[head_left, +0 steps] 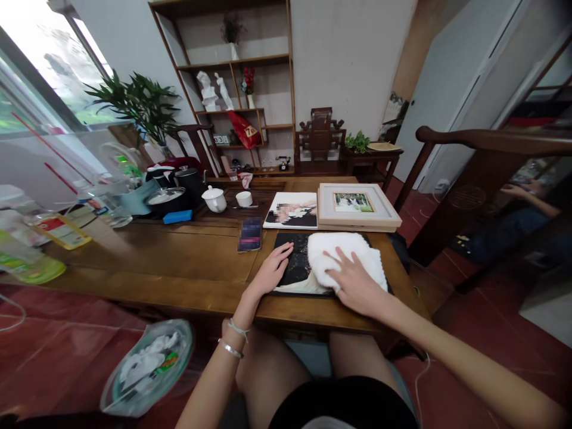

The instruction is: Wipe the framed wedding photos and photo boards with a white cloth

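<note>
A dark picture panel (297, 268) lies flat at the front edge of the wooden table, with a pale shape along its lower side. Resting on its left part is my left hand (272, 269), fingers stretched out and holding nothing. A folded white towel (337, 245) covers much of the panel's right half. My right hand (355, 283) lies spread on top of that towel, palm down. Just beyond the panel are a photo print (290, 211) and a pale framed picture (357, 205). To the left sits a phone (249, 234).
A white lidded cup (214, 199), a small white cup (243, 199) and a blue block (177, 217) stand farther left. Bottles (33, 262) crowd the left end. A lined trash bin (149, 366) is on the floor; a wooden chair (465, 196) stands right.
</note>
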A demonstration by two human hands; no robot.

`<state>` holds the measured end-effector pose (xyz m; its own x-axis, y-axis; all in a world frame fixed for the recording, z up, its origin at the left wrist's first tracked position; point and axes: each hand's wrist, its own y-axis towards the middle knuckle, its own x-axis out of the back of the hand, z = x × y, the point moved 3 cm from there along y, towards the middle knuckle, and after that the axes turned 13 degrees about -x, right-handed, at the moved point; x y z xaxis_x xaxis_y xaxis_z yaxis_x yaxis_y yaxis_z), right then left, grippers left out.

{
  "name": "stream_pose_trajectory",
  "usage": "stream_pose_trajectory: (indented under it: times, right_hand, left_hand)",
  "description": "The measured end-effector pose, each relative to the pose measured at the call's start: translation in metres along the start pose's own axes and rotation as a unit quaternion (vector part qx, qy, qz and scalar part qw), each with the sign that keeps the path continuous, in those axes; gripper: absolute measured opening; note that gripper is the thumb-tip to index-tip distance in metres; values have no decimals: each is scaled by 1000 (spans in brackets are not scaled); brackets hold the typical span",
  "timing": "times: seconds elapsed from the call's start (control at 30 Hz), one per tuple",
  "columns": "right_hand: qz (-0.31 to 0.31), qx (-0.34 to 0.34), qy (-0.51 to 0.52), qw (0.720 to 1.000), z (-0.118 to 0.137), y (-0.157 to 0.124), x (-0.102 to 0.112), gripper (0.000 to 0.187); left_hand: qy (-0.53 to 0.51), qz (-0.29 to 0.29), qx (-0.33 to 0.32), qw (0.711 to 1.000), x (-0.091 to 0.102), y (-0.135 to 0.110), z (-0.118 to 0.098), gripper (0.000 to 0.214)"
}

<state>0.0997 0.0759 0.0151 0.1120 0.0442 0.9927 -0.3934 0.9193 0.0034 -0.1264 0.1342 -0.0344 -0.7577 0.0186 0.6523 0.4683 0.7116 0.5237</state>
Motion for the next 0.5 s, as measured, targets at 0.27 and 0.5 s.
stream_pose_trajectory:
  times: [0.27,0.5]
  right_hand:
    - [47,84,51,994,37,-31,1,53]
    - [2,-44,3,999,-28,27,7,53]
  left_hand:
    - [-3,-1,-4,1000,0,0,1,40]
    - [2,1,-3,1000,1,0,-1,41]
